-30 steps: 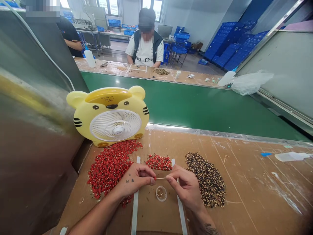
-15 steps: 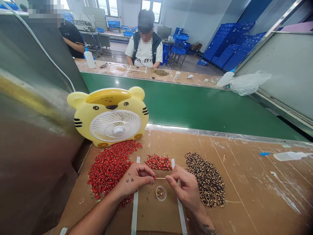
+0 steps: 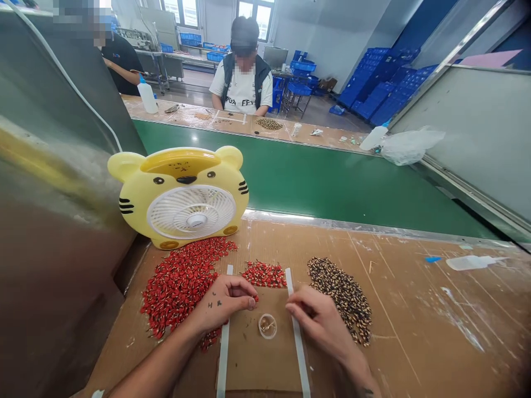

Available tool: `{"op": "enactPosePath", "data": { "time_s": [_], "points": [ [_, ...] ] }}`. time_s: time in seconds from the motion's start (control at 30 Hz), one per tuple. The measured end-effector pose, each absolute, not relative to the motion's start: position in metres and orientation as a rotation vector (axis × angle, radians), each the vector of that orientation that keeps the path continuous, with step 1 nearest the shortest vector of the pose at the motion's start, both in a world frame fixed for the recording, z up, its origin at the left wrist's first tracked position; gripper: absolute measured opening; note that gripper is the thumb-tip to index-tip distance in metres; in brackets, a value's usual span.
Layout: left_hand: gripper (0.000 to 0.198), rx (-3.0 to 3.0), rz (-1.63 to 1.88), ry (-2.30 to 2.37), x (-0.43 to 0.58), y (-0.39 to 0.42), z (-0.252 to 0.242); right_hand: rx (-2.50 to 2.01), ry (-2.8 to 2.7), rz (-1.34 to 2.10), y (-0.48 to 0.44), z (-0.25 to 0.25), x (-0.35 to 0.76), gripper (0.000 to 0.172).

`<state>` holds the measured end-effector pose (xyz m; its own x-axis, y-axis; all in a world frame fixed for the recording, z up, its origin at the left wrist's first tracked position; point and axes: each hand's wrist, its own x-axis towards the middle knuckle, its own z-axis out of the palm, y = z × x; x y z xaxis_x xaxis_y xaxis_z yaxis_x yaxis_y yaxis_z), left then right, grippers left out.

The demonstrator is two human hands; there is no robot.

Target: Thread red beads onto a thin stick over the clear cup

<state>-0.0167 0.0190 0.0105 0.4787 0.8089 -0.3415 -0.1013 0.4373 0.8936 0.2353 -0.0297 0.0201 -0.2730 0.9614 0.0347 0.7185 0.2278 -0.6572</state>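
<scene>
My left hand (image 3: 232,298) pinches a small red piece (image 3: 256,299) between thumb and fingertips, most of it hidden by them. My right hand (image 3: 317,318) hovers over the right tape strip, thumb and forefinger slightly apart, with nothing visible between them. Below and between the hands stands a small clear cup (image 3: 267,316), with a thin pale stick (image 3: 267,326) in it. A large heap of red pieces (image 3: 178,287) spreads beside my left hand. A smaller red group (image 3: 264,275) lies beyond the cup. Next to my right hand is a pile of black-and-cream pieces (image 3: 344,293).
A yellow animal-faced fan (image 3: 133,188) stands behind the red heap. Two white tape strips (image 3: 223,359) edge the cardboard mat (image 3: 261,370). A squeeze bottle (image 3: 470,262) lies at right. Across the green belt (image 3: 311,177) sits a person (image 3: 243,83); another person (image 3: 120,63) is at far left.
The thin stick has left my right hand's fingers and now shows in the cup. My right hand has drawn slightly away from the left, which still pinches the red piece.
</scene>
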Motion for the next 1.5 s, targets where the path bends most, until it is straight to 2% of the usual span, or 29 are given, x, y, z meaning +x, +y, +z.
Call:
{"op": "enactPosePath", "data": {
  "time_s": [0.1, 0.27, 0.73, 0.97, 1.2, 1.5],
  "points": [
    [0.01, 0.936, 0.684, 0.874, -0.018, 0.019, 0.008, -1.673, -1.91, 0.538, -0.025, 0.021, 0.268, 0.024],
    [0.012, 0.949, 0.678, 0.862, -0.019, 0.018, 0.007, -1.709, -2.178, 0.435, -0.022, 0.014, 0.295, 0.016],
    [0.016, 0.931, 0.717, 0.867, -0.018, 0.02, 0.008, -1.703, -2.407, 0.245, -0.009, 0.002, 0.28, 0.023],
    [0.016, 0.914, 0.721, 0.872, -0.019, 0.019, 0.011, -1.682, -2.118, 0.447, -0.014, 0.012, 0.28, 0.015],
    [0.02, 0.935, 0.769, 0.904, -0.016, 0.017, 0.014, -1.364, -1.704, 0.77, -0.027, 0.013, 0.219, 0.014],
    [0.019, 1.033, 0.828, 0.9, -0.017, 0.017, 0.01, -1.282, -1.667, 0.743, -0.023, 0.013, 0.169, 0.011]
  ]
}}
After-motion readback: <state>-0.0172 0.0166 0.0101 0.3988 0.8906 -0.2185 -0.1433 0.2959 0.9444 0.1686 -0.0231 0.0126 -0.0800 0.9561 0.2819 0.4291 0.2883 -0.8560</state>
